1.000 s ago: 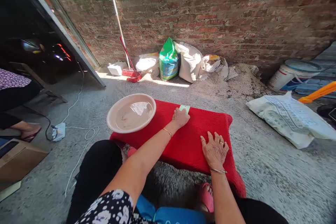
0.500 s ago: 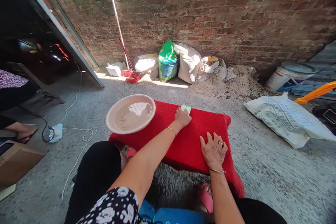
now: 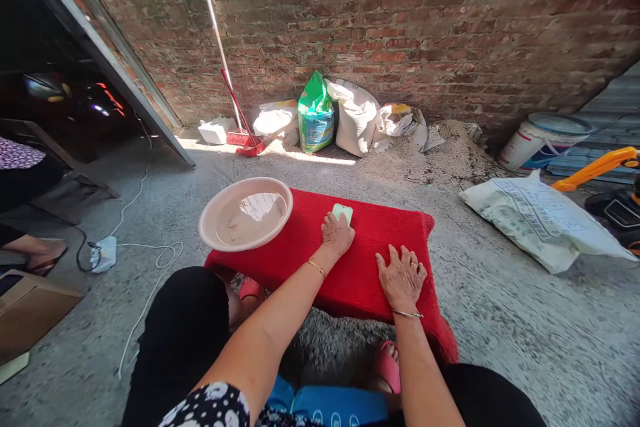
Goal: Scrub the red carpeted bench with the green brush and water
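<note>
A red, towel-like cloth is spread over a low bench or table between my knees. My left hand grips a small pale green block with rounded corners and holds it down on the cloth. Whether it is soap or a scrubbing brush I cannot tell. Flat on the right part of the cloth lies my right hand, its fingers spread and nothing in it. A pale pink basin of water stands at the cloth's left end.
Filled sacks, a broom and a red dustpan are by the brick wall. A white sack lies on the right. At left are a power strip, a cardboard box and a seated person's foot.
My left hand has drawn the green block slightly left and back toward me over the cloth. My right hand stays flat on the cloth. The whole view has shifted a little.
</note>
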The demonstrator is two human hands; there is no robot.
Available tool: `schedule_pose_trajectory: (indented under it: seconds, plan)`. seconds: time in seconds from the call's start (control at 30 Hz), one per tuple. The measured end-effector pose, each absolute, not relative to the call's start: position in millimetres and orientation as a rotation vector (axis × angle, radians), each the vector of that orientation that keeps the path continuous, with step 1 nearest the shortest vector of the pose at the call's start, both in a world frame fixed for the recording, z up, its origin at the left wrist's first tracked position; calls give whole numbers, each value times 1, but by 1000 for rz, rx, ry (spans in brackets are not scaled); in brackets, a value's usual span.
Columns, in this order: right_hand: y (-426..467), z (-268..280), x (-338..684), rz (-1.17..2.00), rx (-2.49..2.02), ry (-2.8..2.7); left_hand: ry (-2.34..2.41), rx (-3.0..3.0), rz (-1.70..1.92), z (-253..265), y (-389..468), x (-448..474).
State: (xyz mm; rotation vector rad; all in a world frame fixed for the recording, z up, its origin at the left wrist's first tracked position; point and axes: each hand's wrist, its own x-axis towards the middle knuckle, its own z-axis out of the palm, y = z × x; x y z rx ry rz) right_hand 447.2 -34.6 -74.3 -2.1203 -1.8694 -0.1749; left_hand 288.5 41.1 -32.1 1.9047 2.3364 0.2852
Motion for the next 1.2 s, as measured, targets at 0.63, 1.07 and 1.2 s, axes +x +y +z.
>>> schedule_pose_trajectory:
  seconds: [0.63,1.07,1.2]
  plan:
    - [-35,-72,447,-141,-2120,-1866,2229,1987,273,-37,25,319]
    - [-35,-73,446,-158,-2126,-1859,2428,1781,222,-28,-1,237]
    - [-36,-71,447,-160,-2124,-1856,2223,1977,230,-35,-5,297]
